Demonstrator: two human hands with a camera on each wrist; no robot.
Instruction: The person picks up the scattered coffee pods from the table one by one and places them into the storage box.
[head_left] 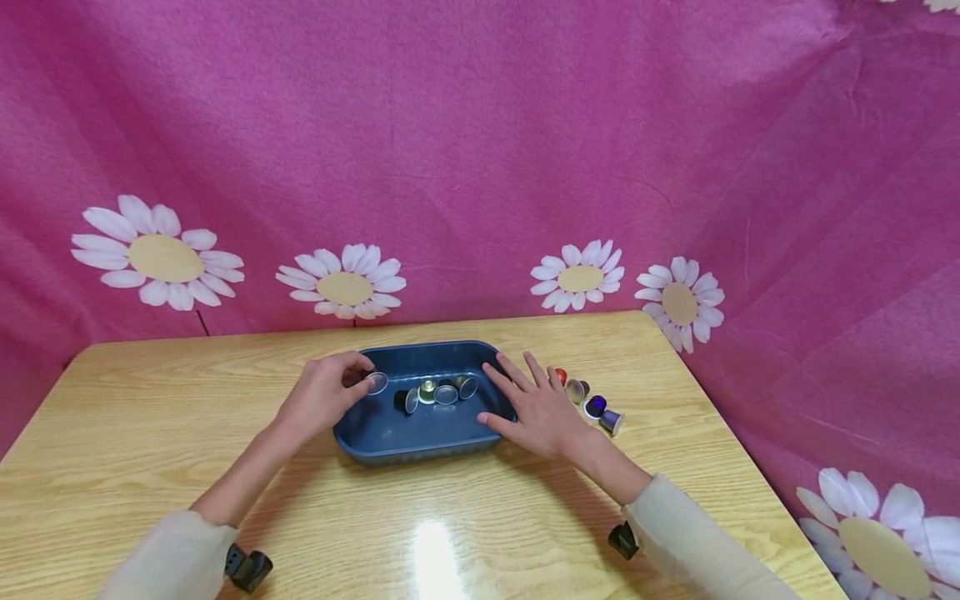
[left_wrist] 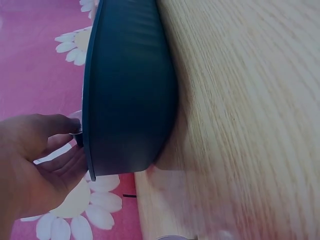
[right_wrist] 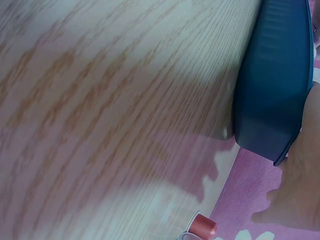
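Observation:
My left hand (head_left: 318, 396) pinches a coffee capsule (head_left: 377, 382) between thumb and fingertips at the left end of the dark blue tray (head_left: 420, 454), its pale round lid showing. The left wrist view has the left hand (left_wrist: 47, 160) right at the tray rim, with only a sliver of the capsule visible. Inside the tray lie several coffee capsules, among them a black one (head_left: 402, 402) and a green one (head_left: 427, 392). My right hand (head_left: 543, 414), fingers spread and fairly straight, rests over the tray's right rim and holds nothing.
Right of the tray, several capsules lie on the wooden table (head_left: 187, 425): a red one (right_wrist: 204, 226), a beige one (head_left: 576, 392), a blue one (head_left: 596, 406) and a purple-grey one (head_left: 611, 422). A pink cloth (head_left: 465, 167) with daisies hangs behind the table.

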